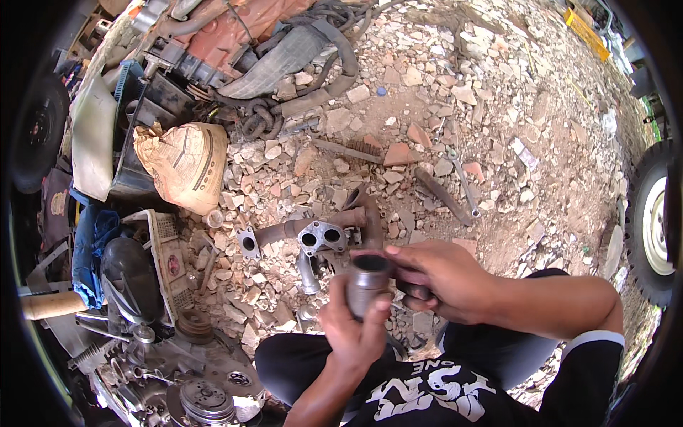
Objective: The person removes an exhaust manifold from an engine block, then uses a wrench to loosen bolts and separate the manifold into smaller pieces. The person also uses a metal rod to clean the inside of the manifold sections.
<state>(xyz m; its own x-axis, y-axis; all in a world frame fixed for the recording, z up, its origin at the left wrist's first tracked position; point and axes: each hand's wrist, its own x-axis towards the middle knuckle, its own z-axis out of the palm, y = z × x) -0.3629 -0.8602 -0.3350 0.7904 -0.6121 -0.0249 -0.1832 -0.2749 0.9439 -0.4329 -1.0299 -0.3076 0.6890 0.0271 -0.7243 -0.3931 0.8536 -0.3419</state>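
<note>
Rubble ground (512, 107) is bearing a branched metal pipe assembly (284, 231), which is lying close ahead, perhaps for easy reach. The right hand (449, 279) is curling beside the rim of a metal cylinder (367, 290); whether it is gripping the thin reddish piece (364, 252) behind that rim, I cannot tell. The left hand (347, 324) is wrapping round the cylinder, apparently steadying it open end up, and is covering its lower part.
</note>
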